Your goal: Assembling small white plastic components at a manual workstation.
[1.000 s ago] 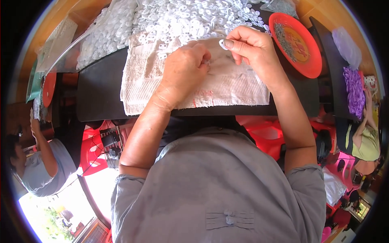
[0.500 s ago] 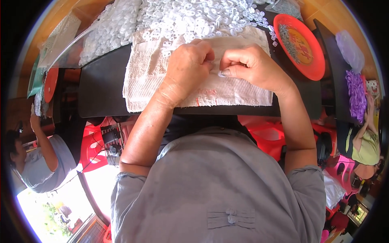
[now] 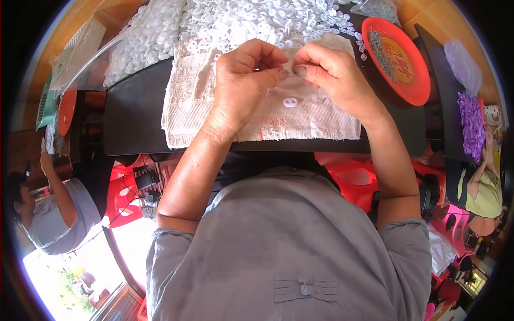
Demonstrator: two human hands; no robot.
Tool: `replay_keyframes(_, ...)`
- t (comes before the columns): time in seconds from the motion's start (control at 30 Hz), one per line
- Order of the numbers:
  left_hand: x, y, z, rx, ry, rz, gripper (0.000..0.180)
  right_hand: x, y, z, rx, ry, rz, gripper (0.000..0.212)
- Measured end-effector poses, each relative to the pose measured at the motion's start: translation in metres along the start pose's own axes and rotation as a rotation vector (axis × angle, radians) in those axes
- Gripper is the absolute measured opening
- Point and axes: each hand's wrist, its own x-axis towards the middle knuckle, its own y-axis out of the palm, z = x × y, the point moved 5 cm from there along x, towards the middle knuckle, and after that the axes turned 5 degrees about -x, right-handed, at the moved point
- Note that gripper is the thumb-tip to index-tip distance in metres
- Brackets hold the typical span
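Note:
Over the far half of a folded cream towel [image 3: 182, 101], my two hands face each other, fingertips close together. My left hand [image 3: 246, 77] has its thumb and fingers curled in a pinch. A similar pinch shapes my right hand [image 3: 334, 75], just to its right. Anything between the fingertips is too small or hidden to make out. Below the hands a white oval plastic piece with two holes [image 3: 289, 102] lies flat on the towel, touched by neither hand. A big heap of similar white pieces [image 3: 246, 24] spreads past the towel's far edge.
A red oval tray [image 3: 420, 93] with small metal pins [image 3: 381, 56] stands at the right. Clear plastic [image 3: 115, 59] borders the heap on the left, on the black table [image 3: 134, 115]. Other people sit at far left [image 3: 59, 214] and far right [image 3: 482, 192].
Both hands have shifted away from me, toward the heap. The white piece that was at my right thumb now lies on the towel, out of the fingers.

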Motion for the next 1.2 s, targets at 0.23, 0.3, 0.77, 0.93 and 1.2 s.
replay_keyframes(0.23, 0.001, 0.002, 0.002, 0.055, -0.098, 0.017, 0.008, 0.0, -0.001, -0.003, 0.011, 0.034, -0.02, 0.006)
replay_keyframes(0.3, 0.001, 0.002, 0.005, 0.047, -0.099, 0.028, 0.008, -0.001, 0.0, -0.004, 0.006, 0.022, -0.028, 0.006)
replay_keyframes(0.77, -0.002, 0.007, 0.011, 0.072, -0.154, 0.025, 0.006, -0.002, 0.01, 0.0, -0.032, -0.066, -0.133, 0.001)
replay_keyframes(0.93, -0.003, 0.008, 0.006, 0.017, -0.129, -0.041, 0.006, -0.002, 0.011, 0.001, -0.051, -0.101, -0.213, 0.001)
replay_keyframes(1.2, 0.001, -0.001, 0.003, -0.124, -0.117, -0.135, 0.008, 0.0, 0.002, 0.011, 0.002, -0.137, -0.293, 0.003)
